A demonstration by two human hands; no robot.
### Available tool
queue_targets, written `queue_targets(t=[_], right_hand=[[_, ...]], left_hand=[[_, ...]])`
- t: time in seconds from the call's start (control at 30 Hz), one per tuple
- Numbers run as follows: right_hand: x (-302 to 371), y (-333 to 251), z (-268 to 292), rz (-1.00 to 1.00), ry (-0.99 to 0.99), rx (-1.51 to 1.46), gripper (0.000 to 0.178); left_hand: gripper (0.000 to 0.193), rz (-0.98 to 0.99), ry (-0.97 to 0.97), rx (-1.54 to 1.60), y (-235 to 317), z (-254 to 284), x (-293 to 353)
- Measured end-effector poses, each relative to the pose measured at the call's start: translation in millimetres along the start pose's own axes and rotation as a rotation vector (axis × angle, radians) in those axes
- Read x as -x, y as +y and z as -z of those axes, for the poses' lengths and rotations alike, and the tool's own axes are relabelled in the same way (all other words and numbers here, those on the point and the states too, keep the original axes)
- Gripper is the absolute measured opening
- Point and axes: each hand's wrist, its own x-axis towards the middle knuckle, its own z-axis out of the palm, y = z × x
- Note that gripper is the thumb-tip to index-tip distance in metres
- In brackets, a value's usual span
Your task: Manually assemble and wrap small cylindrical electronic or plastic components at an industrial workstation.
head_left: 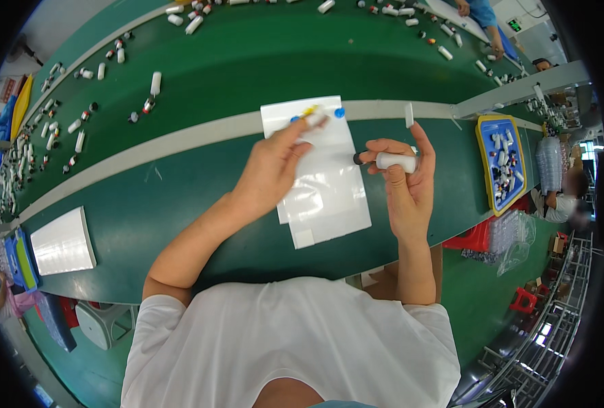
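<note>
My right hand (411, 194) is closed around a small white bottle (396, 162), its thumb pressed along the side. A dark round piece (361, 158) shows at the fingertips, left of that bottle; whether it is joined to it I cannot tell. Right by the raised index fingertip stands a short white cylinder (409, 115). My left hand (274, 166) reaches over white glossy sheets (322, 190), its fingers drawn together. Something pale with yellow (313, 117) is at those fingertips, smeared by motion. Blue round dots (340, 113) mark the sheets' top edge.
Beyond a pale rail (200, 131), many small bottles (155, 83) lie scattered on the green surface. A yellow-rimmed blue tray (483, 146) of bottles stands at right. Another white sheet (63, 241) lies at left. At the far right a co-worker's hand (496, 46) touches bottles.
</note>
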Motion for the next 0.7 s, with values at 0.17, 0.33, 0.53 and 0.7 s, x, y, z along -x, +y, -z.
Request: queue_targets(t=[0.17,0.33,0.53,0.7], right_hand=[[9,-10,-31,0.016,-0.130,-0.282,0.066],[11,6,-46,0.001,-0.138,-0.401,0.069],[21,19,-54,0.004,-0.107,-0.180,0.076],[19,26,-51,-0.024,-0.212,-0.368,0.077]], left_hand=[[0.024,0.132,-0.279,0.316,38,0,21],[0.021,0.059,-0.096,0.044,36,6,37],[0.024,-0.152,0.063,-0.433,33,17,35],[0.023,0.099,0.012,-0.171,26,13,36]])
